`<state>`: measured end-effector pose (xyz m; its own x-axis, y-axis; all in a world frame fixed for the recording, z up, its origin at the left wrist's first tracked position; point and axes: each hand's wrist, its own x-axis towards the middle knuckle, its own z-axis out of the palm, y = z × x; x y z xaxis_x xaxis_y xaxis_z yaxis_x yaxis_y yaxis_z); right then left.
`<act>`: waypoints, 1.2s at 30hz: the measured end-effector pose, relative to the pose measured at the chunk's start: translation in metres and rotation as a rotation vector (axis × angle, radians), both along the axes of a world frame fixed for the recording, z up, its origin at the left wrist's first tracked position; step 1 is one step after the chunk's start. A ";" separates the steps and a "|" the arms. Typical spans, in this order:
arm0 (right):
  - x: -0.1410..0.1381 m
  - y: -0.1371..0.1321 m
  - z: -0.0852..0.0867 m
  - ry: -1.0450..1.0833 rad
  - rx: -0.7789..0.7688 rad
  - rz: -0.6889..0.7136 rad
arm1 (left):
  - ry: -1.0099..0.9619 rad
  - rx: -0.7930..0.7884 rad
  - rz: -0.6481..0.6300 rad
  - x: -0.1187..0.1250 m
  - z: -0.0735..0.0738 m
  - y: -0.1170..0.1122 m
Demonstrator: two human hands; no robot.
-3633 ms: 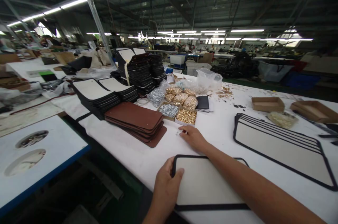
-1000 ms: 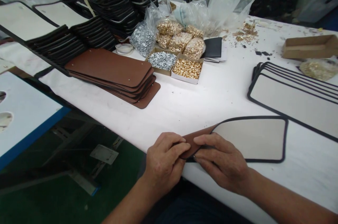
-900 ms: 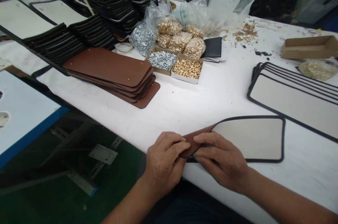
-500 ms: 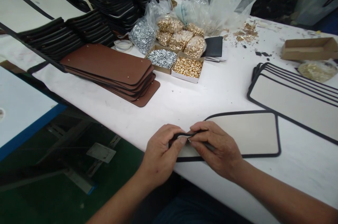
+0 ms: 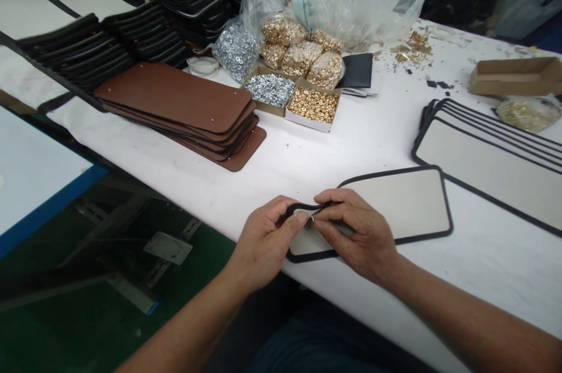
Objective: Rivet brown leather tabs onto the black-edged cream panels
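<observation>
A pale panel with a black edge lies at the table's front, its far edge bent up near its left end. My left hand grips that raised edge between thumb and fingers. Close beside it, my right hand is closed at the same edge, thumb and fingers pinched round a tiny silver metal piece against the panel's pale side. The fingers partly hide this piece, and its exact shape cannot be made out.
Brown panels are stacked at left, black-edged pale ones at right. Small boxes hold silver rings and gold pieces, with filled bags behind. An open cardboard box stands at the far right.
The panel's right end has shifted a little left and up in view, and its near left corner now shows. Both hands keep their grip at the bent edge.
</observation>
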<state>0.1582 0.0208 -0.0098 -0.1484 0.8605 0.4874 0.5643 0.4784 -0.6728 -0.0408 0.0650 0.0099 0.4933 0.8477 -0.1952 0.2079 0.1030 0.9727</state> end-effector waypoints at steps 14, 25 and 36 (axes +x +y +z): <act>-0.006 0.002 0.002 -0.032 -0.033 -0.056 | -0.027 0.032 0.055 0.003 0.000 -0.001; -0.008 0.000 -0.002 0.017 -0.051 -0.168 | 0.080 0.296 0.114 0.007 -0.009 -0.009; -0.006 0.003 -0.002 -0.097 0.027 -0.019 | 0.077 0.413 0.181 0.006 -0.015 -0.014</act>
<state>0.1519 0.0241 -0.0118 -0.1795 0.8504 0.4945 0.6355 0.4840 -0.6016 -0.0348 0.0505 -0.0047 0.3275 0.9334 0.1465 0.2957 -0.2486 0.9224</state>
